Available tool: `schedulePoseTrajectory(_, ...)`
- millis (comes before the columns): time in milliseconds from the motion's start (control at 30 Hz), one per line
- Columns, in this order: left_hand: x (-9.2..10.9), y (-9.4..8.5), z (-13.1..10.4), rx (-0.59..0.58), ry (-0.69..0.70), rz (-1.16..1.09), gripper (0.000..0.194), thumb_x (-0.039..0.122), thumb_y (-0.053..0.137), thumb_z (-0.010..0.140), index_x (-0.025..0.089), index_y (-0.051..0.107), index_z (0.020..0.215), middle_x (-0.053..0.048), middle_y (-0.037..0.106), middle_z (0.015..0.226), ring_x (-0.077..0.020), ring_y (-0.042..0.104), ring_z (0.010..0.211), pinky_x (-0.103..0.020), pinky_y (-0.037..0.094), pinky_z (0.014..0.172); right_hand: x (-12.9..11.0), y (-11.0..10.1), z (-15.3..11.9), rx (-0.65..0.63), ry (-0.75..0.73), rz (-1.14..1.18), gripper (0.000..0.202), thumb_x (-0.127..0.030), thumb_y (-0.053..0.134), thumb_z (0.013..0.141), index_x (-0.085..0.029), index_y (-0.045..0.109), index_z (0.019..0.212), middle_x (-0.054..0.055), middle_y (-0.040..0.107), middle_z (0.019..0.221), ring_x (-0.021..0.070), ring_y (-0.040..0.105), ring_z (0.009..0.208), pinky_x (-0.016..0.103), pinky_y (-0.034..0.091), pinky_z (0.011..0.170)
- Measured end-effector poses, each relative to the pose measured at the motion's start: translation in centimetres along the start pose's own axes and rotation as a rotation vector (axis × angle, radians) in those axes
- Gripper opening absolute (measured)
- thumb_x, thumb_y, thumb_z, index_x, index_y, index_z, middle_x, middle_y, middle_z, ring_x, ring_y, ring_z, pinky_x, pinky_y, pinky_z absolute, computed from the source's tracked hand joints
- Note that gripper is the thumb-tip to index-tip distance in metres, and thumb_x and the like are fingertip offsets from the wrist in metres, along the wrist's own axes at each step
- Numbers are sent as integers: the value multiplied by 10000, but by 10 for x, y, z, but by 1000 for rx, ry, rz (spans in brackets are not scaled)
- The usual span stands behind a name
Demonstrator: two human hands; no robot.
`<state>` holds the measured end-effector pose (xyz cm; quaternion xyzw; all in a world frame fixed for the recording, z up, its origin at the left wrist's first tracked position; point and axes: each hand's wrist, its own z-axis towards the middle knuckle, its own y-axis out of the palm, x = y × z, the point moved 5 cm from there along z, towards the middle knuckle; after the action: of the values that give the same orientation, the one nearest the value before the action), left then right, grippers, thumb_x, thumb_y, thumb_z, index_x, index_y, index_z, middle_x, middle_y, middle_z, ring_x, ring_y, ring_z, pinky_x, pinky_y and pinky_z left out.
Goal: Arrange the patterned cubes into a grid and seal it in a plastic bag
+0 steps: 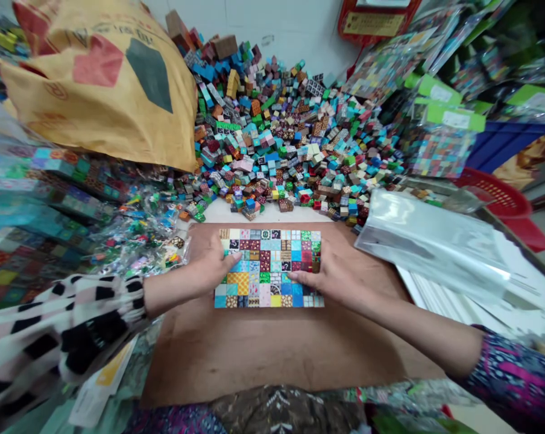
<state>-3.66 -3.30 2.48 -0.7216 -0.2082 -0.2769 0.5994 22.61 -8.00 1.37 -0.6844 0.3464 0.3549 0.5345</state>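
Note:
A flat rectangle of small patterned cubes, packed in rows, lies on the brown board in front of me. My left hand grips its left edge, the thumb lying over the top faces and the fingers hidden behind the side. At the opposite edge, my right hand grips in the same way, its thumb reaching in across the cubes. The cubes show many prints, among them yellow, dark red, green, light blue and black.
Beyond the board rises a large heap of loose cubes. A yellow printed sack stands at the back left, above small bagged pieces. Clear plastic bags lie on white sheets at right, near a red basket.

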Motion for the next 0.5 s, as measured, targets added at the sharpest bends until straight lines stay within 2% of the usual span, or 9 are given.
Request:
schedulePoseTrajectory(100,3,-6,14,71,41,115,569,511,560,786,145,481,1214,-178,633,1050,-366,582,1125,-480,513,902,-7,-5,10,63,-56,-79,789,-480,765,730,-190,420,1377,153,661,1200,355,633,1110,482,543,875)
schedulePoseTrajectory(200,5,-7,19,48,73,134,576,490,510,821,125,433,1260,-184,609,1073,-366,542,1177,-494,489,943,-6,-5,17,95,-63,-125,773,-511,756,734,-185,436,1358,164,643,1219,359,623,1121,491,532,889)
schedulePoseTrajectory(400,4,-10,13,122,76,110,545,455,557,791,148,438,1225,-177,591,1098,-361,522,1201,-490,478,965,-3,-1,19,134,-68,-156,801,-548,740,727,-155,416,1345,159,669,1125,382,613,1136,518,511,915)
schedulePoseTrajectory(500,5,-9,7,123,98,63,544,439,555,811,146,411,1246,-169,591,1114,-332,550,1165,-471,489,965,-7,-1,13,173,-72,-158,800,-549,736,720,-151,418,1337,165,670,1126,396,605,1153,528,514,920)
